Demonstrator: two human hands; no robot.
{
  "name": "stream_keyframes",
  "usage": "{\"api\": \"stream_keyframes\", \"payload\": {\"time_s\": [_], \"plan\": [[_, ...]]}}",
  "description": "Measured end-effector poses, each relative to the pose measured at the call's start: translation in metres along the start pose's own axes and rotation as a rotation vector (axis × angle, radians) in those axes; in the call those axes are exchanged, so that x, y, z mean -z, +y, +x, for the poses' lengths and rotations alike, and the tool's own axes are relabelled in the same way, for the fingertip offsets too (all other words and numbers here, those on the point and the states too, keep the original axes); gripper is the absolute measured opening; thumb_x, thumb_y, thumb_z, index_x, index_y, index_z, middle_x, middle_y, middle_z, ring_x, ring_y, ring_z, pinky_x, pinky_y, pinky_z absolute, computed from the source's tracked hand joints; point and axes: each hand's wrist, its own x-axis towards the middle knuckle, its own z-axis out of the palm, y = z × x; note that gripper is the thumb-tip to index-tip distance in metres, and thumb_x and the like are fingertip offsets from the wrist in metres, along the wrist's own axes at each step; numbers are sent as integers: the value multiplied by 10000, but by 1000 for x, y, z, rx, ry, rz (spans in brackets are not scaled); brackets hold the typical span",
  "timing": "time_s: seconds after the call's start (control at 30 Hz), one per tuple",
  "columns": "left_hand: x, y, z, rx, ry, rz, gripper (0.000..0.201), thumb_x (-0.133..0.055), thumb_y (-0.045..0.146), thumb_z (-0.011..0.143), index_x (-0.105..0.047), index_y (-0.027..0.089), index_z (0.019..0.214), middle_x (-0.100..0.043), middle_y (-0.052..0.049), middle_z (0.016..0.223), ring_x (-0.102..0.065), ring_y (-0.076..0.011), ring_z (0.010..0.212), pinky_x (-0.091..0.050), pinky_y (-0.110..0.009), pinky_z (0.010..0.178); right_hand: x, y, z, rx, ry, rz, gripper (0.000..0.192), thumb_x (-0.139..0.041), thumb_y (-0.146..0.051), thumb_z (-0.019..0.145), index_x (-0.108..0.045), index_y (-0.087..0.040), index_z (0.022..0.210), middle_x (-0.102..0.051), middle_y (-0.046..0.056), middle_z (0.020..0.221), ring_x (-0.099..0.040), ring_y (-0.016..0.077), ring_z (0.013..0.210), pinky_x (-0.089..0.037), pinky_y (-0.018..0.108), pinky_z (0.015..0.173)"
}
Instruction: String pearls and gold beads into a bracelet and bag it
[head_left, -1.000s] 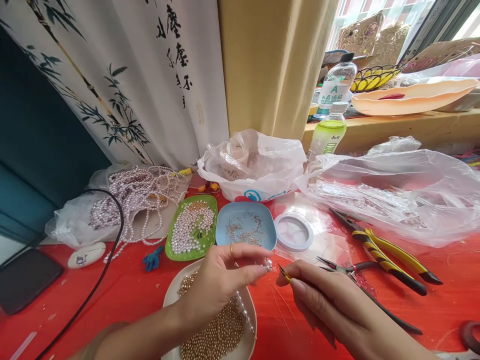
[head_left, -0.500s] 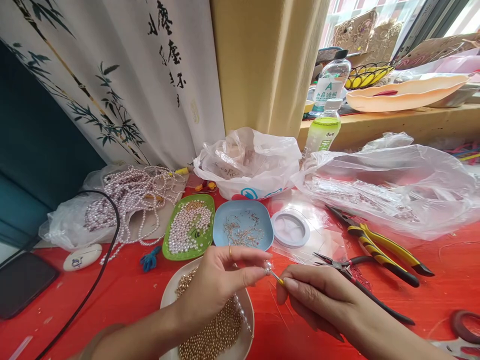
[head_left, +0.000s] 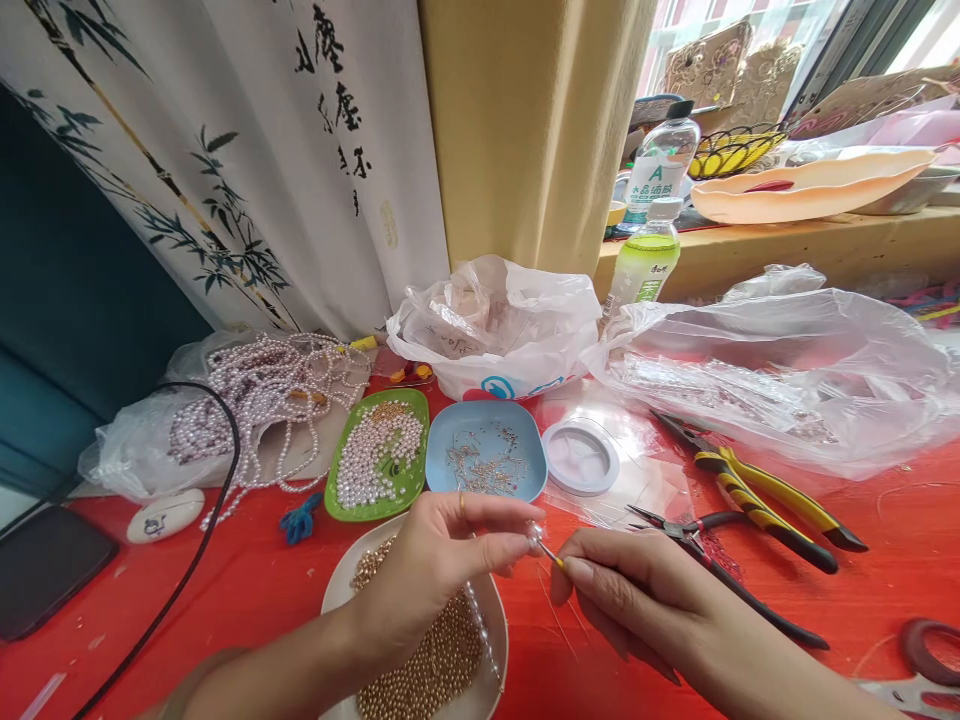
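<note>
At the far left a dark tablet (head_left: 45, 568) lies on the red table (head_left: 247, 590), with a black cable (head_left: 217, 500) curving past a heap of pearl strands (head_left: 255, 395) below the bamboo-printed curtain (head_left: 225, 150). Next come a green tray (head_left: 379, 455) of loose pearls and a blue dish (head_left: 486, 450) of small metal findings, with a white plate (head_left: 491, 620) of gold beads nearer the person. Over that plate the left hand (head_left: 435, 570) pinches a small pearl (head_left: 534, 535) between thumb and forefinger. The right hand (head_left: 637, 595) is closed on a thin gold pin (head_left: 551, 555) whose tip meets the pearl. Further right lie black pliers (head_left: 720, 575), yellow-handled pliers (head_left: 765, 500) and clear plastic bags (head_left: 787, 370) under the window ledge (head_left: 787, 250).
</note>
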Motion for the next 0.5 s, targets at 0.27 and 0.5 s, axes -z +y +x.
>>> {"api": "stream_keyframes", "payload": {"time_s": [0.27, 0.5], "plan": [[1, -1, 1, 10, -12, -11, 154, -694, 230, 656, -710, 202, 807, -700, -27, 806, -597, -147, 781, -436, -244, 756, 1, -1, -1, 13, -13, 29, 387, -347, -487, 850, -541, -164, 763, -411, -29, 555, -371, 95, 498, -303, 180, 410], [0, -1, 0, 27, -27, -35, 138, -694, 215, 662, -711, 213, 798, -699, -3, 769, -591, -109, 728, -435, -199, 709, 0, 1, -2, 18, -15, 36, 340, -356, -429, 865, -519, -160, 736, -407, -32, 550, -363, 88, 497, -296, 176, 411]]}}
